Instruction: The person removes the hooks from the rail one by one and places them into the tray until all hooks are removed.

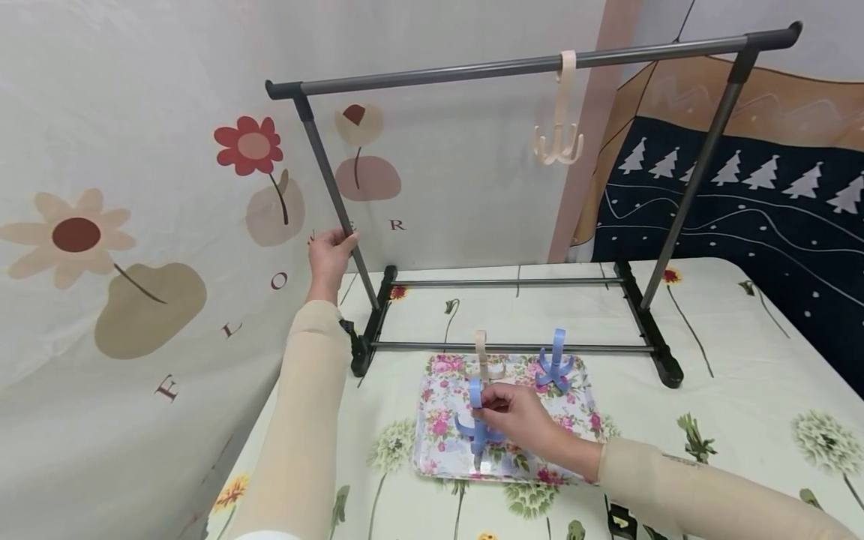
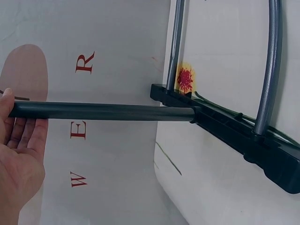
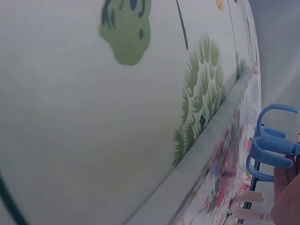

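Observation:
My left hand (image 1: 328, 262) grips the slanted left post (image 1: 325, 161) of a dark grey metal rack. In the left wrist view, the thumb lies over one side of that post and the fingers pass behind it. My right hand (image 1: 523, 421) pinches a blue multi-prong hook hanger (image 1: 478, 433) by its upper part, over a floral-patterned board (image 1: 439, 457). The right wrist view shows the curved prongs of this blue hanger beside the fingers (image 3: 287, 192). Behind it on the board stand a beige hook hanger (image 1: 481, 345) and a second blue one (image 1: 556, 364).
From the top bar (image 1: 432, 74) of the rack hangs a cream hook hanger (image 1: 562, 112), right of the middle. Black feet (image 1: 648, 330) and low crossbars (image 1: 418, 346) stand on the flower-print tablecloth (image 1: 756, 450). A printed curtain (image 1: 135, 127) hangs close behind and left.

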Available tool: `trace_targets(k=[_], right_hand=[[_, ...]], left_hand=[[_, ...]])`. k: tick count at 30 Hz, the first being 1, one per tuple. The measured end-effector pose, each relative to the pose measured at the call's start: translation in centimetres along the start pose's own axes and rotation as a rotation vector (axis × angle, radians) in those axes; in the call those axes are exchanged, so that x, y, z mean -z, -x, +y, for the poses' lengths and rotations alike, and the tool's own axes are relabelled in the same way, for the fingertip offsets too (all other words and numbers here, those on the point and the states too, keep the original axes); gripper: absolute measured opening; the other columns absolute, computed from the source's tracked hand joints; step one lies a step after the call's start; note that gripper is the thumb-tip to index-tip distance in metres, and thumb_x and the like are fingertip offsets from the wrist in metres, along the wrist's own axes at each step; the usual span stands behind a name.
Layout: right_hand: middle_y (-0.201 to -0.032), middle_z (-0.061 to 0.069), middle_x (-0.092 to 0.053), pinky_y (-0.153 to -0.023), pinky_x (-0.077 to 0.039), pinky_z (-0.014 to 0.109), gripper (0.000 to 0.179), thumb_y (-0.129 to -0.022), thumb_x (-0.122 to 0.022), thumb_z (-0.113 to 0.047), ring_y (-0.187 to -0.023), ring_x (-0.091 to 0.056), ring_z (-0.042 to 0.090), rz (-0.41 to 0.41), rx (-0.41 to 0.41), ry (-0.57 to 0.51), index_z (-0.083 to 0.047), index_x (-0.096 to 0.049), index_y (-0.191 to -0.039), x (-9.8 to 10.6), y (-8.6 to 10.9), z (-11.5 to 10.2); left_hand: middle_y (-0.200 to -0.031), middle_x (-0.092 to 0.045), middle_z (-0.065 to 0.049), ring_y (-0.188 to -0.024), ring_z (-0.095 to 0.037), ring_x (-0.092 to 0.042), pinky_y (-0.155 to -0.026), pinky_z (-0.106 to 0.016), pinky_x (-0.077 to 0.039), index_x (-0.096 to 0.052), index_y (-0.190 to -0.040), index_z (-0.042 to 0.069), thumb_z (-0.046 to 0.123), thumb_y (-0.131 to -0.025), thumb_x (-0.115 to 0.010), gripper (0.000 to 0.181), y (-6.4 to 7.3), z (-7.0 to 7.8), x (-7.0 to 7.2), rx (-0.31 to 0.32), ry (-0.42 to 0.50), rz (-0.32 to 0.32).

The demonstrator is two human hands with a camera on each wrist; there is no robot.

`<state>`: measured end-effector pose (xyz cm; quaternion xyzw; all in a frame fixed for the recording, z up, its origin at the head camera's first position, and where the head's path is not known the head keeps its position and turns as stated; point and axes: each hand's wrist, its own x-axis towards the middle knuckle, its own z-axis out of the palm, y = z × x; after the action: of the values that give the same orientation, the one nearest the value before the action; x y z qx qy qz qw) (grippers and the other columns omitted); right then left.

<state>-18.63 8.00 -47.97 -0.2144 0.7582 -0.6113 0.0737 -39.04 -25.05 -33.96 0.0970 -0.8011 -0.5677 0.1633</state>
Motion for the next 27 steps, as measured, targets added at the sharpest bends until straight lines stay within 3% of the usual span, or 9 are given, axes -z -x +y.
trace_targets(k=[10,18,27], right_hand=[[-0.09,0.002,-0.07,-0.074,-0.056,0.024,0.005,-0.088,-0.074,-0.005,-0.082,-0.068,0.012,-0.002,0.051,0.083,-0.009,-0.071,-0.091,-1.0,-0.1,0.8],[-0.094,0.004,-0.069,-0.077,-0.056,0.024,0.009,-0.088,-0.074,-0.004,-0.086,-0.068,0.017,-0.027,0.068,0.061,-0.006,-0.071,-0.096,-0.9,0.1,1.2],[-0.105,0.009,-0.068,-0.083,-0.054,0.025,0.026,-0.088,-0.075,-0.012,-0.098,-0.067,0.026,-0.044,0.037,0.053,-0.003,-0.068,-0.111,0.0,0.9,0.7]], left_hand=[[-0.115,-0.064,-0.008,-0.111,-0.024,-0.057,-0.103,-0.044,-0.04,-0.066,-0.117,0.007,0.031,-0.097,-0.066,0.031,0.0,0.0,0.0,-0.009,-0.001,0.001],[-0.116,-0.064,-0.008,-0.111,-0.023,-0.057,-0.102,-0.042,-0.041,-0.066,-0.119,0.007,0.032,-0.097,-0.066,0.033,0.0,0.0,0.0,-0.008,-0.001,0.003],[-0.116,-0.063,-0.009,-0.112,-0.023,-0.056,-0.102,-0.042,-0.041,-0.065,-0.12,0.006,0.031,-0.098,-0.065,0.033,0.2,0.1,0.0,-0.01,-0.006,0.001]])
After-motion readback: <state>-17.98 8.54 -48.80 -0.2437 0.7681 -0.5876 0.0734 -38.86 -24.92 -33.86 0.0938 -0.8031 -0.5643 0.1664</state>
